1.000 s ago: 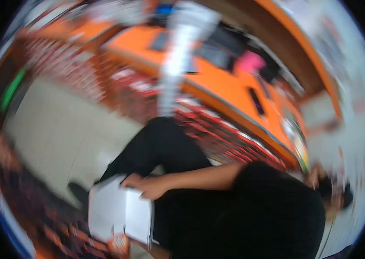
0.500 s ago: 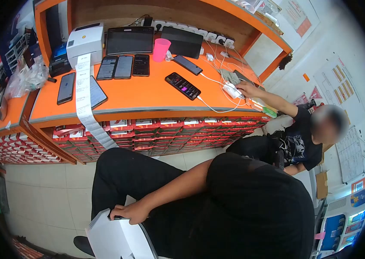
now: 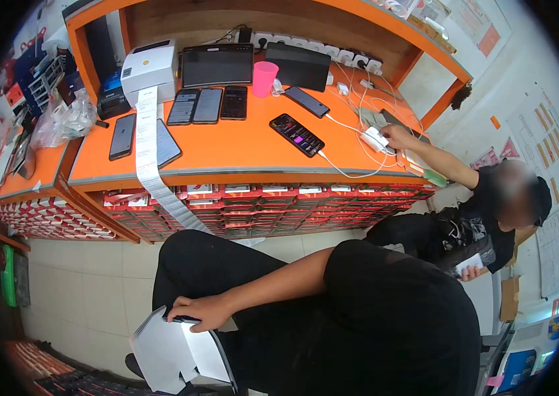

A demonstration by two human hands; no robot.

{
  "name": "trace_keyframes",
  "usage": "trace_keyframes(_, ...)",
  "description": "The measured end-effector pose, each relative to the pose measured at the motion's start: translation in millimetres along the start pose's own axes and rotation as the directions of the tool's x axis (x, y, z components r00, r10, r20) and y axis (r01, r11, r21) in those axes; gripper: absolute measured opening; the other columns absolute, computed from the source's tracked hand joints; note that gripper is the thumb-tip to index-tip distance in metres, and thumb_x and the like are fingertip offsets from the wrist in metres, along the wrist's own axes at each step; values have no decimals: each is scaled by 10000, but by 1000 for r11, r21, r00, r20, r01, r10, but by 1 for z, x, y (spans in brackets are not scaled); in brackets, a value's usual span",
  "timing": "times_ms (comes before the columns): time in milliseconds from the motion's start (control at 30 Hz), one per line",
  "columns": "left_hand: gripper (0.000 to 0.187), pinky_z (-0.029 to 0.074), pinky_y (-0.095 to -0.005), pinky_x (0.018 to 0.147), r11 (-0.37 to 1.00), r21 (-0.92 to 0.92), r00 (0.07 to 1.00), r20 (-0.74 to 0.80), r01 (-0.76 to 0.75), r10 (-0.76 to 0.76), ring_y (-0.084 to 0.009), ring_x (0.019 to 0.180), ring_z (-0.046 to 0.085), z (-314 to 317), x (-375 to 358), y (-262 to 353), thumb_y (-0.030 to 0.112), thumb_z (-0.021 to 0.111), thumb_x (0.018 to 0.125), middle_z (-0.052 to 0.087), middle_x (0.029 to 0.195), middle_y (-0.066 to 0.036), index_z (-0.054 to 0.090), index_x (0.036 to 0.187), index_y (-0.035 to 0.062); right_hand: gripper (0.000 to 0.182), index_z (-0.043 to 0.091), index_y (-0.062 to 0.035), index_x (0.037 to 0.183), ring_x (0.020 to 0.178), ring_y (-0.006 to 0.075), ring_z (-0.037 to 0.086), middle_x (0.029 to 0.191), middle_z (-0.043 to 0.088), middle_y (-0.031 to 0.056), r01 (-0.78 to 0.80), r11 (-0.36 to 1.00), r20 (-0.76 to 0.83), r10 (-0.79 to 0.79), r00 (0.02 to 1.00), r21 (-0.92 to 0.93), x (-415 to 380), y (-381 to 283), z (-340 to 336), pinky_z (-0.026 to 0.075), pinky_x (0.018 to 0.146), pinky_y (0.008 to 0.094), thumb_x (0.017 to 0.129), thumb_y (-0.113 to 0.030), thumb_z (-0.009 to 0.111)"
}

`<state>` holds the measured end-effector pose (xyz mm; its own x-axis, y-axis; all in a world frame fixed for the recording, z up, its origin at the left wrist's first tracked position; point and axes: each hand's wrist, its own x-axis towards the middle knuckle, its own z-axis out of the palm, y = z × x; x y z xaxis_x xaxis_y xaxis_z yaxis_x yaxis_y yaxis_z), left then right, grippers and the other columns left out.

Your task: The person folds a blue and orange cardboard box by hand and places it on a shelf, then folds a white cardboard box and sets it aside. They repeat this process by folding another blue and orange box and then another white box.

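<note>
My right hand (image 3: 200, 313) reaches in from the right, low over my black-trousered leg. Its fingers are closed on the top edge of an open notebook (image 3: 208, 353) with blank white pages and a dark edge. Something small and dark shows under the fingers, too covered to name. The white leaves (image 3: 158, 353) hang apart at the left, and the bottom of the bundle spreads loosely. My left hand is outside the picture.
On the orange desk (image 3: 226, 148) stand a label printer (image 3: 150, 71), several phones, tablets and a pink cup (image 3: 265, 79). A paper strip (image 3: 148, 148) hangs over its edge. At right, a co-worker (image 3: 471, 224) touches a white charger (image 3: 375, 139) and holds a small package (image 3: 469, 263).
The whole view has shifted, so the desk sits farther right. My right hand keeps its hold on the notebook. The co-worker's other hand now shows with a small package.
</note>
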<state>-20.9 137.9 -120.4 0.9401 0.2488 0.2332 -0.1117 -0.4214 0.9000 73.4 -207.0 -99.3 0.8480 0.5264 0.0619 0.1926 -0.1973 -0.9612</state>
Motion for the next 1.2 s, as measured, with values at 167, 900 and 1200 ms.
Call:
trace_keyframes(167,326,518,-418,946,991,-11,774,626,130,-94,-270,1111,597,89,-26,93,132,634,1008,625,1247,-130,606,1277,-49,636,397,-121,1476,1194,417,548,1344,394,214,-54,998,-45,53,998,-18,2,11,31,463,1011,460,934,-275,692)
trace_keyframes(900,362,482,-414,765,953,295,661,703,67,-264,-313,788,585,79,15,130,263,560,1072,693,894,-217,696,1084,-73,898,225,-48,1620,1281,491,505,1492,297,296,-108,994,-14,109,994,32,-7,24,35,441,1063,475,944,-418,686)
trace_keyframes(1200,220,520,-425,846,912,392,821,556,-120,-132,-345,864,664,105,-7,167,109,586,1038,722,984,-237,710,1072,-70,1194,180,26,1605,1382,508,412,1535,247,325,24,999,23,-24,999,22,-3,48,39,411,1130,452,769,-497,854)
